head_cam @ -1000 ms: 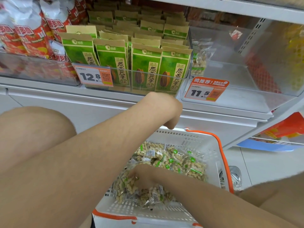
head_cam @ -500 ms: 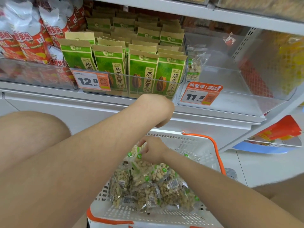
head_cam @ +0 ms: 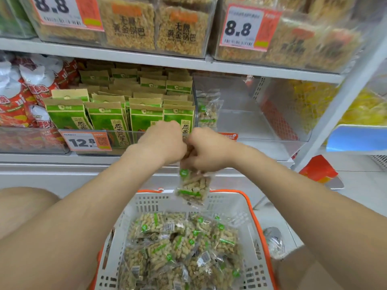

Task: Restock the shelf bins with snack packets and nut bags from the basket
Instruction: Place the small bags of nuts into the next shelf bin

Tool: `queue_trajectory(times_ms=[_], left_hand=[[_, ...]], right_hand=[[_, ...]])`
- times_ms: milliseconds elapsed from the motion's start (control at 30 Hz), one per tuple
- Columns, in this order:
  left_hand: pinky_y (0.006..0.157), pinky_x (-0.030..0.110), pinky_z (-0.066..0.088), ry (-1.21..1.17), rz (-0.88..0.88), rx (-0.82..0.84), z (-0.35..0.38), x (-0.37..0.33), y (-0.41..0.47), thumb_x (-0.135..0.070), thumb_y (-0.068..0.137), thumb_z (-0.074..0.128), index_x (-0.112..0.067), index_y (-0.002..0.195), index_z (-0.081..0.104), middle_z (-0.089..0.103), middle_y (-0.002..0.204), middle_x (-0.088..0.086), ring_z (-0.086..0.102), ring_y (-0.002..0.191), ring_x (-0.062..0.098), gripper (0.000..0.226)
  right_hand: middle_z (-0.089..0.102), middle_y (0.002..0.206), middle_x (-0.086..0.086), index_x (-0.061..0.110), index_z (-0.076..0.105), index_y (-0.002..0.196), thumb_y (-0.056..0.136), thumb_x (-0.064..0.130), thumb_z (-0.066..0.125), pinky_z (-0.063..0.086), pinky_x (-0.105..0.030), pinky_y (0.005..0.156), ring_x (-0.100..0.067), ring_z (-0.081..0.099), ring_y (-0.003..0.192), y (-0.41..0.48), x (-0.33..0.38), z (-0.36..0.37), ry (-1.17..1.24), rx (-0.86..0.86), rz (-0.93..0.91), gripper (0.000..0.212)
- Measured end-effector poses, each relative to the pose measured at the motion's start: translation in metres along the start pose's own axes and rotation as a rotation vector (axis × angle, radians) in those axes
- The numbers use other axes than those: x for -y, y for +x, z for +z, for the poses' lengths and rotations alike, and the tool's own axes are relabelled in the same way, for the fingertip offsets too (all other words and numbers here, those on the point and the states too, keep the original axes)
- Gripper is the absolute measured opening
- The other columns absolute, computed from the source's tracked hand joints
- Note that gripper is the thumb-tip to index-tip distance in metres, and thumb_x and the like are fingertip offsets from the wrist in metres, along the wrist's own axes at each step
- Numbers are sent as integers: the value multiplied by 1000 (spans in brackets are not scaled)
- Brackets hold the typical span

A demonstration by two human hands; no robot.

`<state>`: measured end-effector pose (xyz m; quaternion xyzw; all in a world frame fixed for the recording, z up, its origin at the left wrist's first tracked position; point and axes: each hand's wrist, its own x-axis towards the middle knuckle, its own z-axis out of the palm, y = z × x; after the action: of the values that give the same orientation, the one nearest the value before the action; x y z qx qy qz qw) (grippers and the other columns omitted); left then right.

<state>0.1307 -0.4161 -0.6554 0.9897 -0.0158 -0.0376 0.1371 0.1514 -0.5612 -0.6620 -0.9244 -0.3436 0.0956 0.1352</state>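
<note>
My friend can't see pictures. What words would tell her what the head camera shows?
A person's left hand and right hand hold a clear nut bag by its top above a white basket full of more such bags. Behind, a shelf has green packets beside a clear bin holding a lone bag.

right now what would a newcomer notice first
At centre, the left hand and right hand grip the top of a clear peanut bag with green labels, hanging above the white plastic basket with orange rim, heaped with the same bags. Behind, the clear plastic shelf bin is nearly bare beside a packed row of green paper seed packets.
</note>
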Motion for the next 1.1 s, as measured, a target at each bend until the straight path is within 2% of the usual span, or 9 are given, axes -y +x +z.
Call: queue_trajectory(times_ms=[67, 133, 233, 400, 533, 633, 700, 933, 1100], left_hand=[[67, 37, 45, -176, -9, -154, -2, 0, 5, -31, 96, 51, -14, 74, 57, 61, 79, 13, 59, 77, 37, 28], [70, 38, 47, -302, 39, -198, -4, -7, 8, -35, 102, 40, -14, 71, 62, 67, 79, 11, 64, 80, 37, 43], [66, 38, 42, -448, 106, -188, -6, -25, 6, -44, 111, 32, -13, 65, 59, 64, 69, 6, 61, 75, 29, 62], [66, 39, 35, -522, 152, -278, 3, -40, 10, -45, 113, 28, -24, 73, 49, 58, 76, -3, 57, 77, 25, 50], [61, 40, 27, -545, 95, -457, 7, -42, 17, -49, 112, 32, -18, 72, 52, 57, 69, -1, 53, 67, 20, 54], [58, 41, 29, -604, 76, -525, 10, -45, 20, -51, 111, 34, -14, 71, 52, 56, 66, 1, 52, 63, 17, 57], [61, 41, 39, -630, 83, -491, 11, -48, 21, -52, 111, 33, -13, 76, 54, 60, 70, 3, 57, 67, 20, 57], [69, 40, 54, -334, 163, -477, 11, -43, 11, -33, 110, 43, -24, 104, 63, 69, 91, -7, 64, 83, 19, 23], [68, 39, 57, -19, 202, -332, 15, -35, 6, -22, 101, 56, -30, 121, 66, 72, 103, -7, 67, 94, 23, 24]], right_hand=[[62, 55, 0, 15, 70, 64, 81, 13, 71, 37, -15, 56, -14, 48, 52, -3, -6, -28, -12, -87, 4, 18], [63, 61, -10, 9, 73, 72, 88, 14, 67, 45, -28, 61, -12, 42, 55, -6, -14, -49, 14, -178, 26, 17], [71, 66, 3, 18, 80, 86, 96, 15, 64, 56, -31, 73, -9, 64, 66, -11, -28, -63, 117, -387, 125, 19], [76, 74, 13, 24, 82, 88, 94, 29, 73, 62, -39, 82, -7, 73, 77, -11, -44, -59, 455, -665, 191, 12], [79, 87, -2, 23, 76, 101, 84, 49, 81, 60, -34, 74, -16, 75, 81, -20, -51, -68, 661, -529, 335, 31], [78, 103, -19, 9, 69, 117, 92, 34, 79, 64, -37, 70, -31, 78, 85, -34, -51, -74, 982, -225, 327, 37], [79, 99, -18, 7, 67, 118, 92, 29, 80, 63, -34, 67, -30, 77, 83, -38, -55, -75, 968, -196, 324, 36], [73, 90, -11, 1, 62, 121, 94, 33, 76, 48, -25, 45, -20, 68, 66, -11, -95, -74, 1049, -593, 654, 44], [66, 115, -8, 13, 53, 104, 92, 31, 76, 56, -38, 83, -23, 65, 100, 17, -114, -56, 785, -654, 629, 32]])
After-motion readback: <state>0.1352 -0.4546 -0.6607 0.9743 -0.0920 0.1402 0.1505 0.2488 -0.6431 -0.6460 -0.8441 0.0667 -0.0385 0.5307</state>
